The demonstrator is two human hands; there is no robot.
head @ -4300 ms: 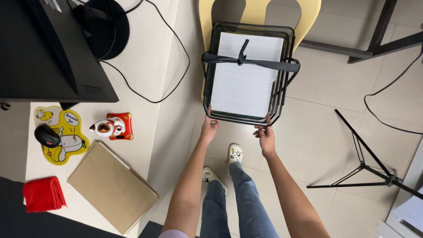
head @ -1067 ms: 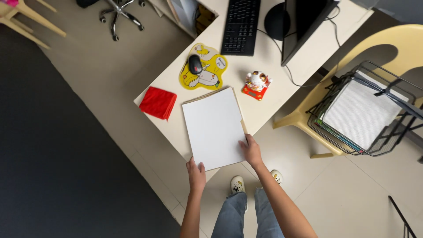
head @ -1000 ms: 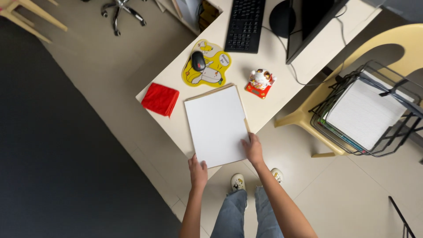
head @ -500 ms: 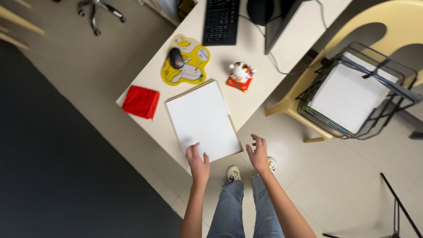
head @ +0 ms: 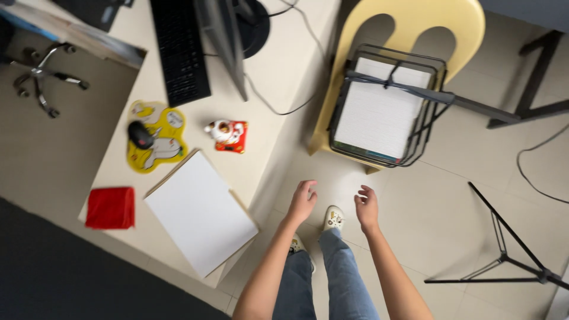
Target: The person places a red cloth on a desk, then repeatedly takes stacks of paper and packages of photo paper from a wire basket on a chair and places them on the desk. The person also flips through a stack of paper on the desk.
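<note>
Bare floor lies open between both hands (head: 302, 202) (head: 367, 207) and the wire basket (head: 385, 106); desk edge (head: 278, 142) crowds left.

White sheet (head: 200, 212) flat on desk (head: 278, 65)

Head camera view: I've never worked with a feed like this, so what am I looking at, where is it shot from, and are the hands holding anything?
This is one camera worn on a person's head, looking straight down. No machine: the two bare arms are the wearer's own. The left hand and right hand hang open over the floor, holding nothing. On the pale desk lie a white sheet on a brown board, a folded red cloth, a yellow mouse mat with a black mouse, a small cat figurine and a black keyboard. On the yellow plastic chair sits a black wire tray of white paper.
</note>
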